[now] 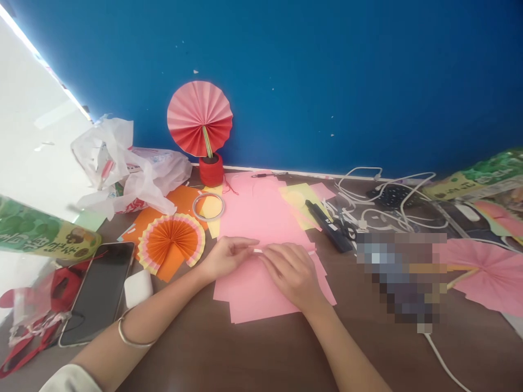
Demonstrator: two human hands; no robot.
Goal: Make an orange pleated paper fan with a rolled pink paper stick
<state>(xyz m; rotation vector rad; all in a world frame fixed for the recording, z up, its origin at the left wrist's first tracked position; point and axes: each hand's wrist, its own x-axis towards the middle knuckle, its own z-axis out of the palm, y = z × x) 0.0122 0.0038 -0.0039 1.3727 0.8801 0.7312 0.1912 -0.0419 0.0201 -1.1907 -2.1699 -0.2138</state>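
Several pink paper sheets (261, 296) lie in an uneven stack in front of me. Over them my left hand (229, 257) pinches the left end of a narrow pale strip (257, 251), which looks like a folded edge of pink paper. My right hand (292, 272) is closed over the same strip, its fingers bent and pressed together, hiding most of it. To the left, an orange pleated paper fan (170, 245) with a yellow and pink rim lies near my left hand. A tape roll (208, 207) rests behind it on orange and yellow paper.
A pink-and-red paper fan (200, 117) stands in a red pot (211, 170) by the blue wall. Left are a plastic bag (134, 169), a phone (100, 294) and a white case (138, 288). Right are a black marker (329, 226), white cables (402, 204) and a pink fan (486, 272).
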